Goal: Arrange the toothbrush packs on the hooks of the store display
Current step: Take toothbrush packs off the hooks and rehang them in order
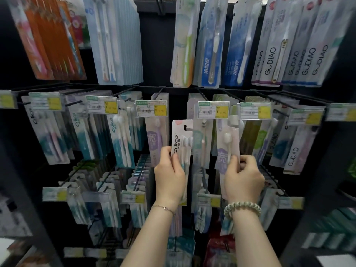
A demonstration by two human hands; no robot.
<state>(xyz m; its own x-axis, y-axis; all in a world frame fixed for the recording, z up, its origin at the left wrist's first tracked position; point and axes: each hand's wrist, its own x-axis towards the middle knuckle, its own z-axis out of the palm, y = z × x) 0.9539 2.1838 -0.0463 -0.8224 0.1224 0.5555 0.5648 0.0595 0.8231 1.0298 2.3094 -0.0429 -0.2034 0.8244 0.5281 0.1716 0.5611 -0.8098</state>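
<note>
My left hand (169,174) grips a white toothbrush pack (182,139) with black lettering, held upright in front of the middle row of the display; its hang hole is level with a hook tip. My right hand (243,178) grips the lower part of a pale pack with purple print (228,143) that hangs just right of it, under a price tag (213,109). Both packs sit between hooks full of other toothbrush packs.
Black wire hooks (202,95) in three rows carry several packs each, with green and yellow price tags at their tips. Blue packs (115,41) and white lettered packs (300,45) hang above. A dark shelf frame (339,151) closes in at the right.
</note>
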